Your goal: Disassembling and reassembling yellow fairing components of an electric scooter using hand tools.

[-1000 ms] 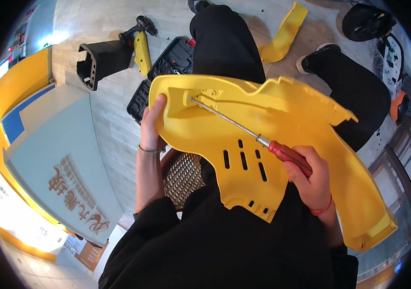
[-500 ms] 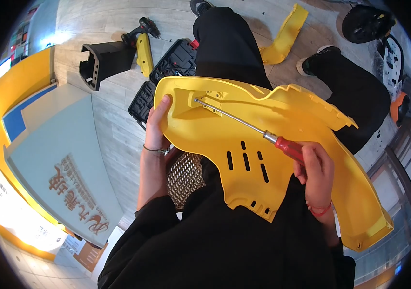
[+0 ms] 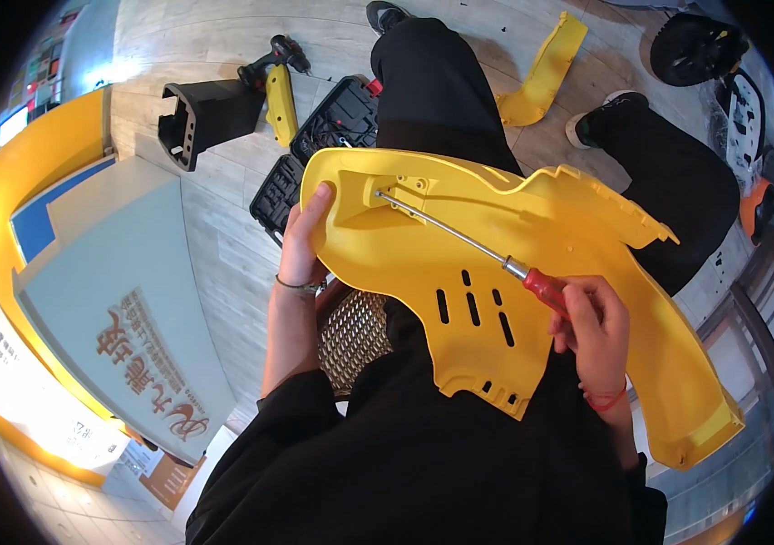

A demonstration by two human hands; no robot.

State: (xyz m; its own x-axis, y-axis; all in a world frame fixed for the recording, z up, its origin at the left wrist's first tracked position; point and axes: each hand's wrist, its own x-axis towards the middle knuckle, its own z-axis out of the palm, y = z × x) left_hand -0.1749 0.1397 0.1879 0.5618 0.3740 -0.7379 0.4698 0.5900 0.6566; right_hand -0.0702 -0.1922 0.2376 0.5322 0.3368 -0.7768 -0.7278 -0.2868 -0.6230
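The right hand [image 3: 591,331] has its grip pressed around the red handle of a long screwdriver [image 3: 496,259], fingers curled over it. The steel shaft runs up and to the left from that hand, and its tip sits at a small raised mount near the upper left end of a large yellow plastic panel [image 3: 532,300]; whether the tip is seated in a screw is too small to tell. The left hand [image 3: 303,241] pinches the left edge of the yellow panel, thumb on the upper face and fingers wrapped behind it. The panel lies across the person's lap, slotted vents near its middle, its long curved end reaching down to the right. Beyond the panel's upper left edge an open black tool case [image 3: 323,145] lies on the wooden floor [image 3: 223,236], with a yellow and black drill [image 3: 276,86] and a black plastic housing [image 3: 205,113] farther out. A second yellow part [image 3: 546,73] lies above the panel.
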